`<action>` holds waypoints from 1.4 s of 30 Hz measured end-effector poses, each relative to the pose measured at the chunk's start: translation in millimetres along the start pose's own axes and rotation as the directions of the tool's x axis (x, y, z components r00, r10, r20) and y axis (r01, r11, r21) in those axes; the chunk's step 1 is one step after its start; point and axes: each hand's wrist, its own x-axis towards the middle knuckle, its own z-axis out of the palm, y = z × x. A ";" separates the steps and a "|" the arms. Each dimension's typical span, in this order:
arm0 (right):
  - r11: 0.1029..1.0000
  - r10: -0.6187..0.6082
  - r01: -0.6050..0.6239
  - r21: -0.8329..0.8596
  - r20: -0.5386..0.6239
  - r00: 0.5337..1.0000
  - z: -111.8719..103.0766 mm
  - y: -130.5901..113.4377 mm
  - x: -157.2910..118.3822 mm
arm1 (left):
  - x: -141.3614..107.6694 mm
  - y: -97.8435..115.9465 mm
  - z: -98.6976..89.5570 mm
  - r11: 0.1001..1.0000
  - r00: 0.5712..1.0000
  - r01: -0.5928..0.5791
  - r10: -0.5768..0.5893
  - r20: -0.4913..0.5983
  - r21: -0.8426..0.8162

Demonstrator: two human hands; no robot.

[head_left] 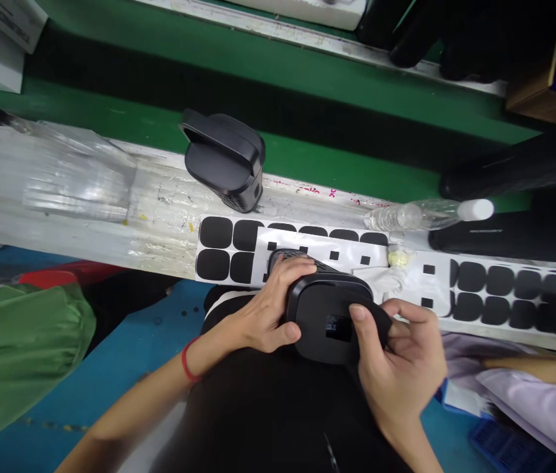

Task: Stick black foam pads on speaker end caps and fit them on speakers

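My left hand (268,312) grips a black mesh-sided device (329,315), a speaker-like unit held on its side in front of me. My right hand (403,358) pinches a black rounded adhesive pad (376,322) against the device's end, near a small label. A second black device (223,161) stands on the white bench strip (149,210), beyond my hands. White backing sheets (499,295) carrying rows of black rounded pads lie under and beside my hands, with several pads peeled off.
A clear plastic water bottle (420,213) lies behind the sheets, and crumpled plastic film (78,174) lies on the strip to the left. A green belt (258,138) runs beyond it. A co-worker's green sleeve (12,355) shows at left, a lilac sleeve (538,394) at right.
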 end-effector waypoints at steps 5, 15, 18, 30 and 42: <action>1.000 -0.004 0.005 -0.008 0.009 1.000 0.3 1.1 -0.8 | 0.1 0.5 0.6 1.000 1.000 0.001 -0.001 0.001 0.011; 1.000 0.008 -0.008 0.030 0.009 1.000 0.0 2.4 -0.6 | 0.8 2.6 0.4 1.000 1.000 0.026 -0.025 0.011 -0.001; 0.998 -0.013 0.013 0.059 0.006 1.000 0.7 3.1 -0.2 | 0.9 2.5 0.5 1.000 1.000 0.019 -0.019 0.002 0.006; 0.987 -0.024 0.034 -0.156 0.061 0.998 -1.9 -5.1 2.8 | 2.6 7.9 2.4 0.998 0.998 0.061 -0.061 -0.036 -0.004; 0.895 -0.218 0.331 -0.299 0.354 0.909 -56.5 -9.3 12.1 | 6.1 8.6 4.4 0.989 0.986 0.089 -0.104 -0.130 -0.116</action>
